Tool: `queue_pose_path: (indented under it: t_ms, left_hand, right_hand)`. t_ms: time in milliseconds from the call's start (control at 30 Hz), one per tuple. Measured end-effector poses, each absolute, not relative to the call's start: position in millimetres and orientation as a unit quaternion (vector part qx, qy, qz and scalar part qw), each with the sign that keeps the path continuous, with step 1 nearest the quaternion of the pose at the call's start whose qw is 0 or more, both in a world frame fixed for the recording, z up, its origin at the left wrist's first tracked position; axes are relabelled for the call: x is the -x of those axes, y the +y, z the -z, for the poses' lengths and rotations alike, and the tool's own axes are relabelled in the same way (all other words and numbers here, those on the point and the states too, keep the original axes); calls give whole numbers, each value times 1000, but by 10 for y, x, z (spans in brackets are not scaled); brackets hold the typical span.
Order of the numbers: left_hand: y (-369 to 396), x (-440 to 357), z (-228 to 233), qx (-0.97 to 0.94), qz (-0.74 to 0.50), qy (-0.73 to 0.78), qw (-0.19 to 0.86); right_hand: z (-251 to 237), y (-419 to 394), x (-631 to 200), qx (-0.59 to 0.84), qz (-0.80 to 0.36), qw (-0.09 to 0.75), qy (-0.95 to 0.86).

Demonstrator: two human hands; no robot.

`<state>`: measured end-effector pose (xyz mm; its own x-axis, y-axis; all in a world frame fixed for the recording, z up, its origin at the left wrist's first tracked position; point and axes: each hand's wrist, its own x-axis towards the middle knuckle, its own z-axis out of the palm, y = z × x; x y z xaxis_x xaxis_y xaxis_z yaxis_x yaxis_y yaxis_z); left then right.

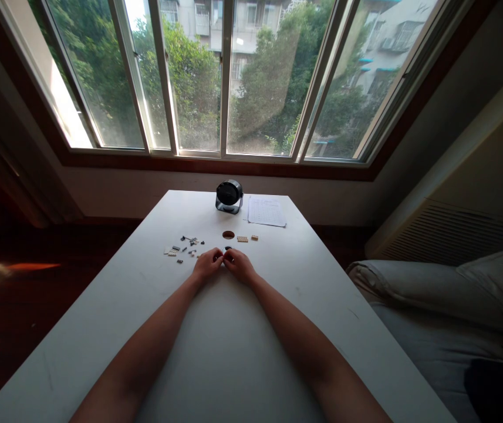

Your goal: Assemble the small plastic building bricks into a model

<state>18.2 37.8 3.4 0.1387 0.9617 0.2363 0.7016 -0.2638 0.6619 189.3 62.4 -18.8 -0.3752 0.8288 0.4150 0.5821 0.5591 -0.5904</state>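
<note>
At the centre of the frame, the left hand (208, 264) and right hand (239, 265) meet fingertip to fingertip on a white bench (233, 352), together pinching a small dark piece (227, 248). It looks light, stiff and easily dropped, best gripped by its edges. Loose small pieces (184, 247) lie just to the left; a small fan (229, 196) stands beyond, beneath the window.

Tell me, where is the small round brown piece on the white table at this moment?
In the head view, the small round brown piece lies near the white table's middle, beyond both hands, just left of the tan studded plate and nearer than the black round device.
</note>
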Motion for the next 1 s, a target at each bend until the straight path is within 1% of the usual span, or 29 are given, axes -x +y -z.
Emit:
queue_pose_path:
  t_ms: [1000]
  left_hand:
    - [375,-179,-18,-726,-326,571,202]
  right_hand:
    - [124,580,-1897,430,-177,349,-814]
